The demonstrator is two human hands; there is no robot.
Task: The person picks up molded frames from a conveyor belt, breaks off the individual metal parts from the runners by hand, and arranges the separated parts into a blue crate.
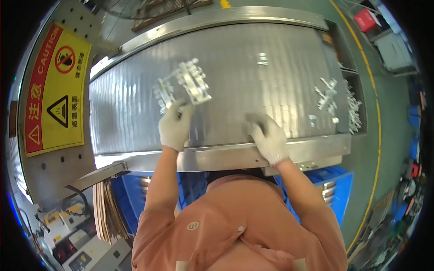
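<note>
My left hand (175, 126), in a white work glove, is over the left part of a ribbed metal conveyor surface (226, 58). Its curled fingers have a gap between them, and the fingertips are right at the lower end of a cluster of shiny metal parts (163, 94). A larger cluster of similar metal pieces (193, 81) lies just beyond. My right hand (271, 139), also gloved, hovers near the front rail; its dark-tipped fingers are blurred, with the thumb apart and nothing visible between them.
Small metal pieces (262, 58) lie farther back, and more parts (326, 95) lie at the right. A side bin (355, 108) holds many parts. A metal rail (307, 147) runs along the front, above blue crates (337, 180). At left stands a panel with a yellow caution sign (58, 90).
</note>
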